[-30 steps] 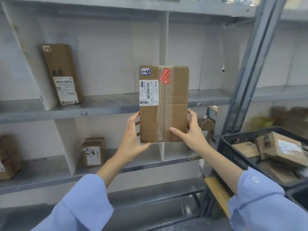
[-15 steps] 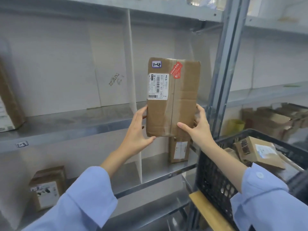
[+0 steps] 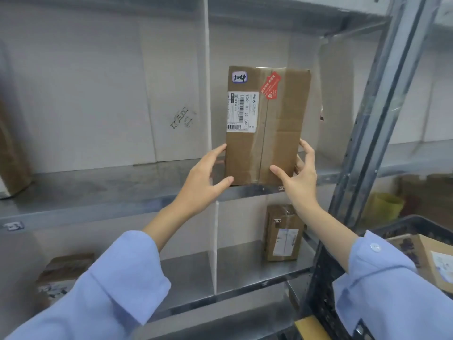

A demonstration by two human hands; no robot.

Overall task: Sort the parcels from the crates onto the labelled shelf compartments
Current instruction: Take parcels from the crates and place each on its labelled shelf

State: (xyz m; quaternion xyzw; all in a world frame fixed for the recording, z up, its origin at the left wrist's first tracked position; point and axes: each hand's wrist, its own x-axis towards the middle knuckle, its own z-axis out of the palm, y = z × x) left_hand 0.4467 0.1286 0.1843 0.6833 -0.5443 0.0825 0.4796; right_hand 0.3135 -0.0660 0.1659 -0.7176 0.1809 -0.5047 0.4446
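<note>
blue sleeves (image 3: 127,273) nearest, both arms reaching up and forward. black crate (image 3: 326,285) low right beside the right arm, with a loose box (image 3: 434,261) showing in it, so sorting looks far from done. left hand (image 3: 201,177) grips the lower left edge of the held parcel (image 3: 267,133), thumb on the front face. right hand (image 3: 300,177) grips the lower right edge, thumb in front, fingers wrapped round the side. the low two-handed grip keeps the tall box upright and leaves the 1-4 sticker (image 3: 239,77) and shipping label facing out, readable. the parcel's bottom edge is at the front lip of the upper shelf (image 3: 98,204), just right of the white divider (image 3: 206,94); can't tell if it touches the shelf. likely going into that right compartment to match 1-4, but the lip tag under it is half hidden, unreadable. one shelf down, a smaller parcel (image 3: 284,234) stands upright right of the lower divider. blurred brown box (image 3: 13,148) far left on the upper shelf.
</note>
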